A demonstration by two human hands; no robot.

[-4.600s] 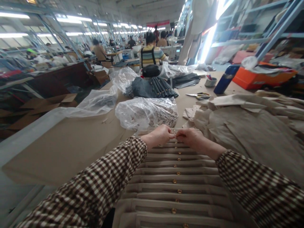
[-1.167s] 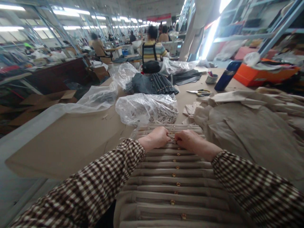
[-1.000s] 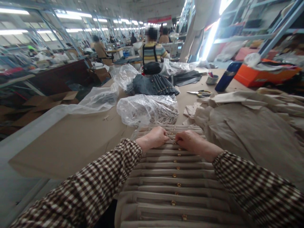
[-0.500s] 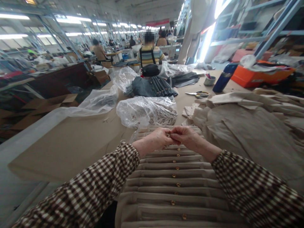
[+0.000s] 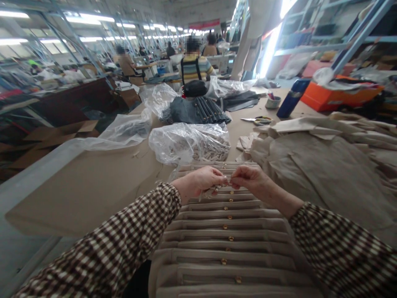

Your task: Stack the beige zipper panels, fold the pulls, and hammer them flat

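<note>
Overlapping beige fabric pieces (image 5: pixel 248 252), each with a zipper and a small gold slider, lie in a long row in front of me. Over the row's far end, my left hand (image 5: pixel 198 183) is closed around a bunch of small beige strips (image 5: pixel 211 191), some poking out below the fingers. My right hand (image 5: pixel 252 182) is close beside it, thumb and fingers pinched together; what it pinches is too small to make out. A narrow gap separates the fingertips. Just beyond, a clear plastic bag (image 5: pixel 173 142) holds many similar strips (image 5: pixel 214 149).
Crumpled beige fabric (image 5: pixel 322 165) is heaped at right. Farther back are scissors (image 5: pixel 262 120), a small cup (image 5: pixel 273 102), a blue bottle (image 5: pixel 293 98), an orange box (image 5: pixel 338 97) and dark zippered pieces (image 5: pixel 198 110). A person (image 5: pixel 195 68) sits beyond the table.
My hands were touching and are now slightly apart, the right having shifted right. More of the strips show under my left hand. The view has shifted slightly.
</note>
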